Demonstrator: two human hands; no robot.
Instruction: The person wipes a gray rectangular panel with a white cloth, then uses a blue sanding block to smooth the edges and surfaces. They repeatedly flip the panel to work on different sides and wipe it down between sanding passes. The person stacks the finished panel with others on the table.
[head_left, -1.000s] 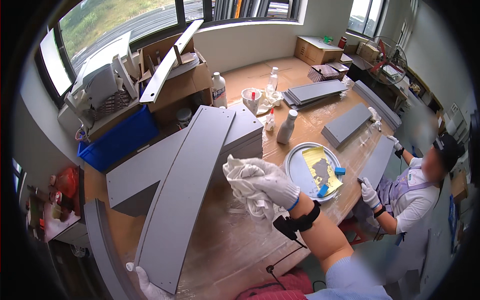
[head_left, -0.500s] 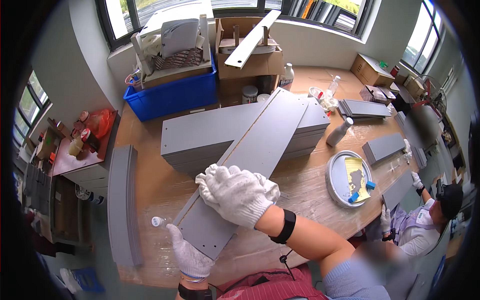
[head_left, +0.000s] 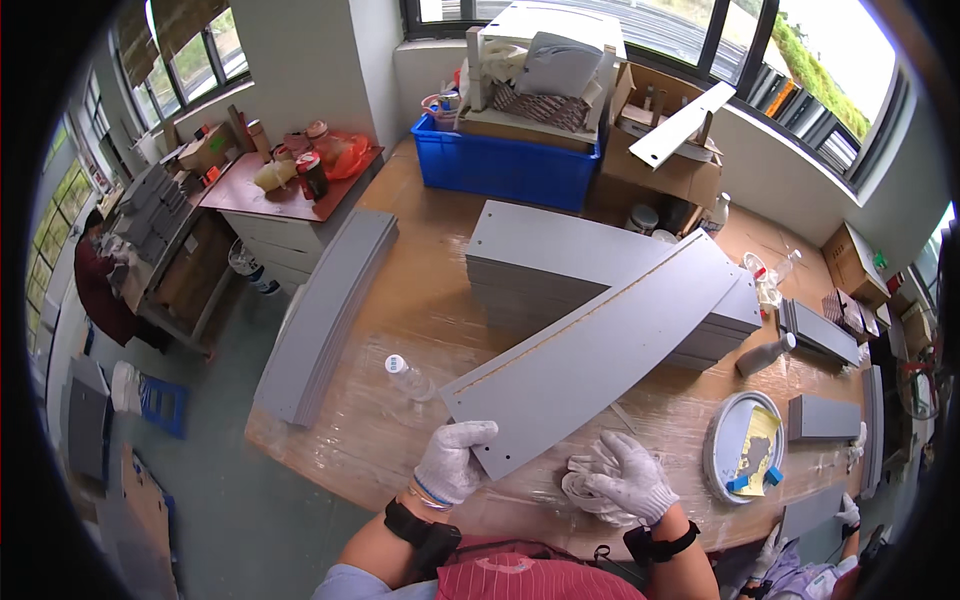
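A long grey board [head_left: 590, 345] with a rough brown line along one edge lies aslant across a stack of grey boards [head_left: 560, 240]. My left hand [head_left: 455, 462], in a white knit glove, is closed on the board's near corner, thumb on top. To the right of that corner, a crumpled white cloth [head_left: 590, 488] rests on the plastic-covered table. Over it is my gloved right hand [head_left: 638, 478], with fingers stretched out and thumb apart, touching the cloth's edge.
A clear bottle [head_left: 410, 380] stands left of the board. More grey boards [head_left: 335, 310] are stacked along the table's left edge. At right are a round tub [head_left: 715, 450] with a yellow sheet and blue blocks on its lid, a grey bottle [head_left: 765, 355] and a co-worker's gloved hands [head_left: 770, 552].
My right hand has moved off the board with the cloth, down to the table at right. My left hand keeps its hold on the near end. The view has swung left.
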